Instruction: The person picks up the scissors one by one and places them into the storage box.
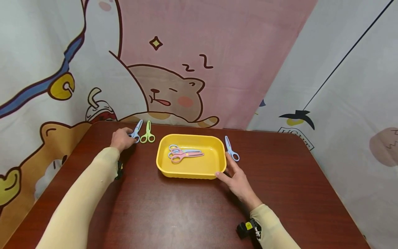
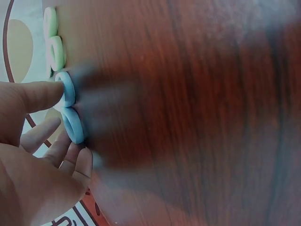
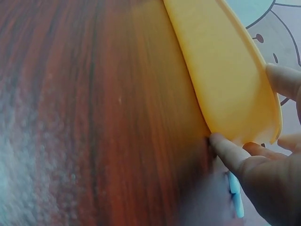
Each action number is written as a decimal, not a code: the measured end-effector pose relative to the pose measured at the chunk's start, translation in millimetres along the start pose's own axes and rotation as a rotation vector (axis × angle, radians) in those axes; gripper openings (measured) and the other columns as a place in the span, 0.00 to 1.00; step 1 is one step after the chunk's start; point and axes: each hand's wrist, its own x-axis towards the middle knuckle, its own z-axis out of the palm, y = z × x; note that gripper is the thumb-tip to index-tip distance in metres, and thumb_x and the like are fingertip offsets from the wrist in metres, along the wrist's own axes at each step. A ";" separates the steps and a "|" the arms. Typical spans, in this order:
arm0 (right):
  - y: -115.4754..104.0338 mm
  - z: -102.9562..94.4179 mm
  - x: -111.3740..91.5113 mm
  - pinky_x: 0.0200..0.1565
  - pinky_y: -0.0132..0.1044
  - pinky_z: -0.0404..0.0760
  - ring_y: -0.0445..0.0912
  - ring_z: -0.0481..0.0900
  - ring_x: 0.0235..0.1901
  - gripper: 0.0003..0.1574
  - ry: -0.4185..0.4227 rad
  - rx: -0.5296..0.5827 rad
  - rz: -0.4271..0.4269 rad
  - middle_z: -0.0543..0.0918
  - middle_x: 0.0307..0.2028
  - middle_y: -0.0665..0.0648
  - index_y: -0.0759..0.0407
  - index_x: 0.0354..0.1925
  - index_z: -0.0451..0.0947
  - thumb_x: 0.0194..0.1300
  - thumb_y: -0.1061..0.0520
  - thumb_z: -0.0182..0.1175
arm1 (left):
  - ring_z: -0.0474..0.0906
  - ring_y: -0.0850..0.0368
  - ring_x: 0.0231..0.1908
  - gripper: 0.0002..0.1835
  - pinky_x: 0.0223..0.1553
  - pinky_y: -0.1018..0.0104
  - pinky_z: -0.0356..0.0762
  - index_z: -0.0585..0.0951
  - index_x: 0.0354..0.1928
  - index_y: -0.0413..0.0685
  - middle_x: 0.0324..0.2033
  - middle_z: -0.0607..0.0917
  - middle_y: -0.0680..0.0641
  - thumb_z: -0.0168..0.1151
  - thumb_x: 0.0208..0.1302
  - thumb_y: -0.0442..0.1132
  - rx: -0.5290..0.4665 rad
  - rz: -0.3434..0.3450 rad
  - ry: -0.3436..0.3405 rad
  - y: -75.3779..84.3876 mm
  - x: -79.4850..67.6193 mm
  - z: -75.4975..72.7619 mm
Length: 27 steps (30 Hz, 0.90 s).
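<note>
In the head view my left hand (image 1: 122, 139) is at the far left of the table, pinching the handles of blue scissors (image 1: 135, 133). The left wrist view has the thumb against one blue handle ring (image 2: 68, 89), with fingers curled by the other. Green scissors (image 1: 148, 133) lie just right of them. My right hand (image 1: 237, 181) holds the near right corner of a yellow tray (image 1: 189, 174), thumb at the rim and fingers along the side. Inside the tray, pink scissors (image 1: 188, 155) lie across blue scissors (image 1: 191, 150), partly covering them.
Another pair of blue scissors (image 1: 231, 150) lies right of the tray, close beyond my right fingers. The brown table (image 1: 174, 214) ends at a cartoon-printed cloth (image 1: 242, 62) behind it.
</note>
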 end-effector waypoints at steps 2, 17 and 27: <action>-0.3 0.3 0.2 0.63 0.44 0.76 0.60 0.64 0.74 0.58 -0.003 -0.006 0.001 0.53 0.81 0.60 0.51 0.84 0.44 0.70 0.59 0.68 | 0.68 0.34 0.51 0.29 0.58 0.40 0.71 0.73 0.65 0.28 0.55 0.78 0.27 0.65 0.66 0.36 0.001 -0.002 0.003 0.4 -0.8 -0.5; -3.2 -1.5 1.5 0.64 0.44 0.75 0.59 0.65 0.73 0.55 -0.013 -0.047 -0.009 0.50 0.82 0.59 0.54 0.83 0.46 0.71 0.58 0.67 | 0.70 0.35 0.52 0.27 0.58 0.43 0.70 0.76 0.61 0.31 0.55 0.80 0.28 0.69 0.61 0.32 -0.006 0.007 0.014 -0.8 -5.2 -0.5; -3.0 -2.7 0.4 0.64 0.45 0.76 0.59 0.66 0.73 0.55 -0.005 -0.055 0.018 0.51 0.82 0.58 0.51 0.83 0.46 0.70 0.56 0.67 | 0.72 0.36 0.49 0.32 0.56 0.42 0.72 0.73 0.63 0.30 0.54 0.77 0.28 0.73 0.58 0.32 -0.020 0.038 0.027 -2.8 -4.7 0.1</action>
